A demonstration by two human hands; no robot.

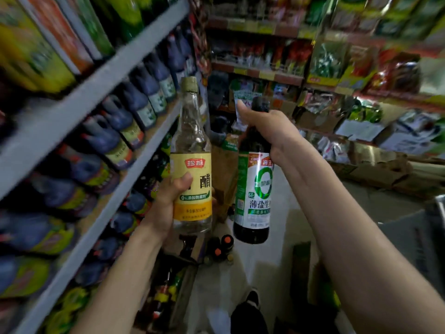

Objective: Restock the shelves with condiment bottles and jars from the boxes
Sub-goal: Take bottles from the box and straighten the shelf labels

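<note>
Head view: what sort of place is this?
Likely a small grocery shop aisle: grey shelves packed with dark sauce jugs, bagged goods opposite, and a vinegar bottle and a soy sauce bottle held up.

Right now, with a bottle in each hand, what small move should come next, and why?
Probably carry the clear vinegar bottle in the left hand to the shelving on the left and set it down. Both hands are full, the right hand gripping the dark soy bottle by its neck, and the shelving lies closest to the left hand.

The person wears dark trousers [248,320] and a black shoe [252,297] with white trim.
</note>
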